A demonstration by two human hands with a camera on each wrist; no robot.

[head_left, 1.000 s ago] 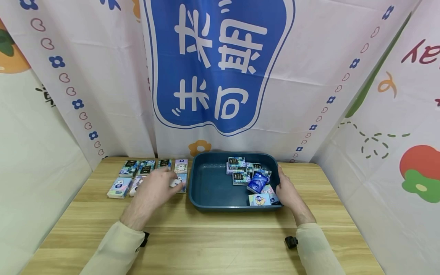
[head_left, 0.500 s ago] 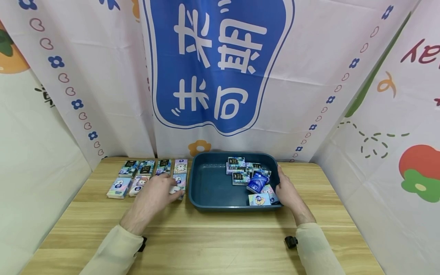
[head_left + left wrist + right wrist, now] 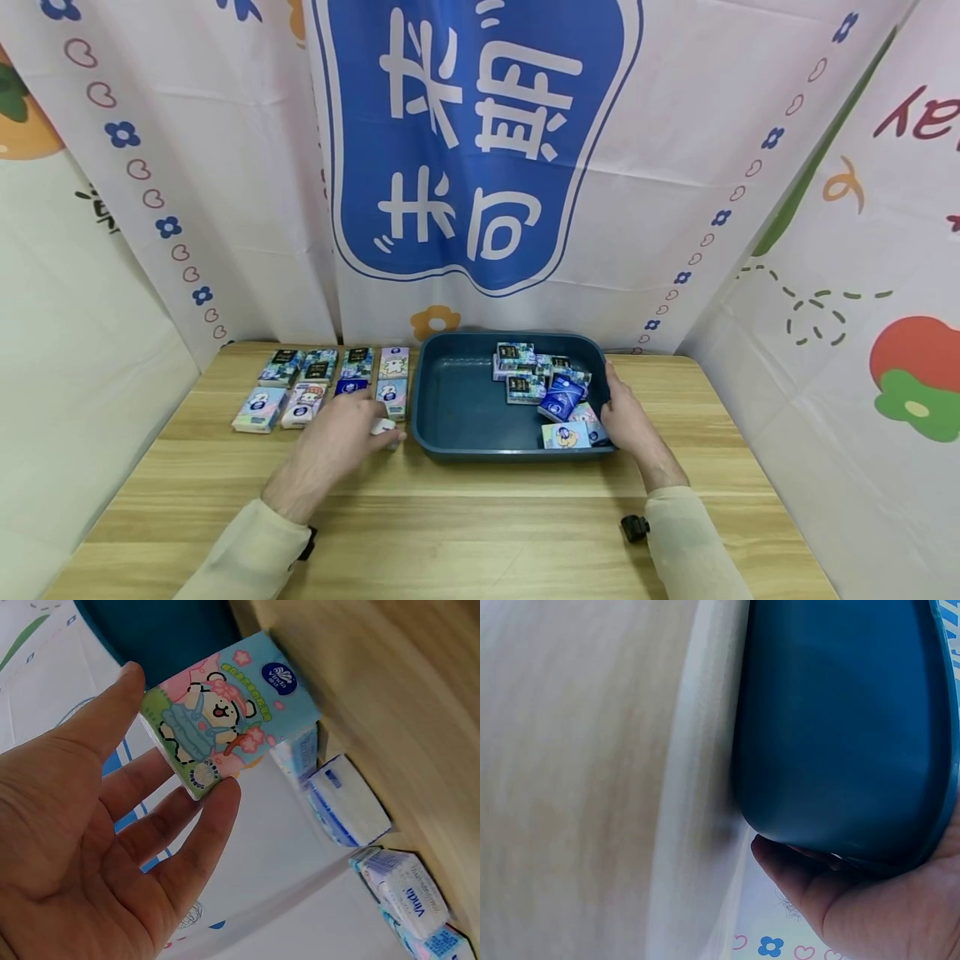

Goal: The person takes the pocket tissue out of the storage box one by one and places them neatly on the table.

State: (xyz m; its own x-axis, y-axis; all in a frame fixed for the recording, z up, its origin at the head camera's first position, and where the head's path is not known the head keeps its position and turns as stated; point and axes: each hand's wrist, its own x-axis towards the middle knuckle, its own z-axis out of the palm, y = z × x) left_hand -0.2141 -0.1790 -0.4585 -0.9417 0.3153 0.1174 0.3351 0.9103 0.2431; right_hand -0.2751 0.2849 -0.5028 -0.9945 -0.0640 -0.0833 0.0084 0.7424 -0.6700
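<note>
My left hand (image 3: 337, 437) pinches a tissue pack (image 3: 225, 712) by one end, low over the table just left of the dark teal plastic bin (image 3: 465, 452). In the left wrist view the pack shows a cartoon bear in pink, green and blue. Behind it two rows of similar packs stand on the table, among them a dark blue pack (image 3: 351, 387) and a light blue pack (image 3: 392, 395). My right hand (image 3: 630, 421) grips the bin's right end; the right wrist view shows its fingers against the outer wall, partly hidden.
Several tissue packs (image 3: 527, 388) lie piled in the bin's right half, a dark blue one (image 3: 561, 398) tilted on top. A printed curtain (image 3: 675, 167) hangs behind the wooden table (image 3: 480, 533).
My left hand has drawn its tissue pack toward the near side, uncovering the dark blue and light blue packs behind it. The right hand and the bin stay put.
</note>
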